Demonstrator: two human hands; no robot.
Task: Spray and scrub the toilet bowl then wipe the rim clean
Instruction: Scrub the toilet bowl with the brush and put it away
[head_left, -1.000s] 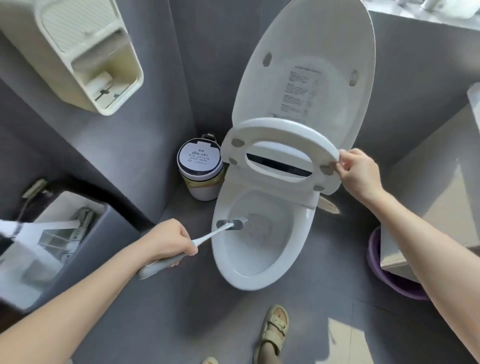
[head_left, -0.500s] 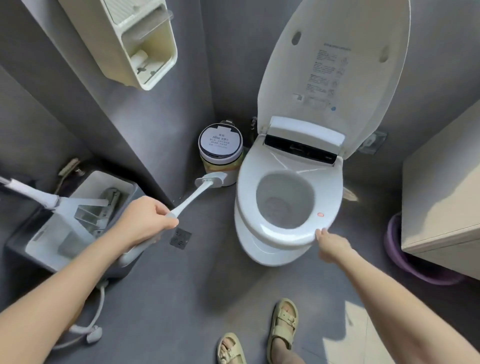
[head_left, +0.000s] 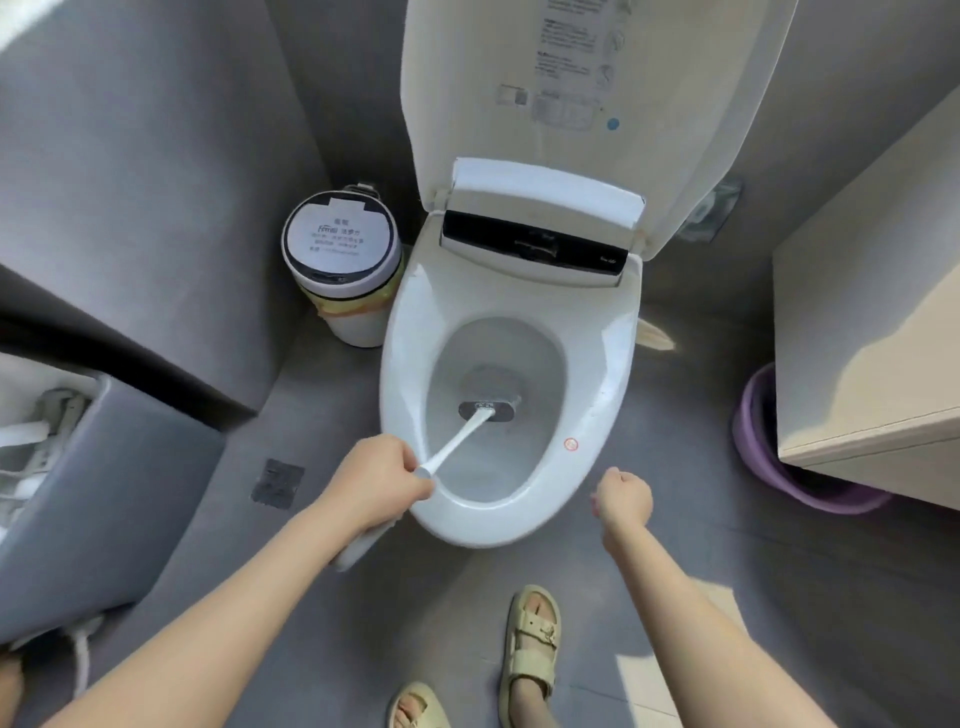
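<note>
A white toilet stands in the middle of the view with its lid raised and its seat (head_left: 597, 364) lowered flat over the bowl (head_left: 467, 467). My left hand (head_left: 376, 483) grips the white handle of a toilet brush (head_left: 457, 439). The brush's grey head (head_left: 488, 410) sits down inside the bowl near the drain. My right hand (head_left: 623, 501) hovers just off the seat's front right edge, fingers curled into a fist and holding nothing.
A round white bin (head_left: 343, 270) stands left of the toilet against the grey wall. A grey container (head_left: 104, 499) with white tools is at the left. A purple basin (head_left: 769, 452) sits under a beige cabinet (head_left: 872, 322) on the right. My sandalled feet (head_left: 530, 644) are below.
The seat came down from raised to flat and my right hand let it go. My left hand swung the brush from beside the bin into the bowl.
</note>
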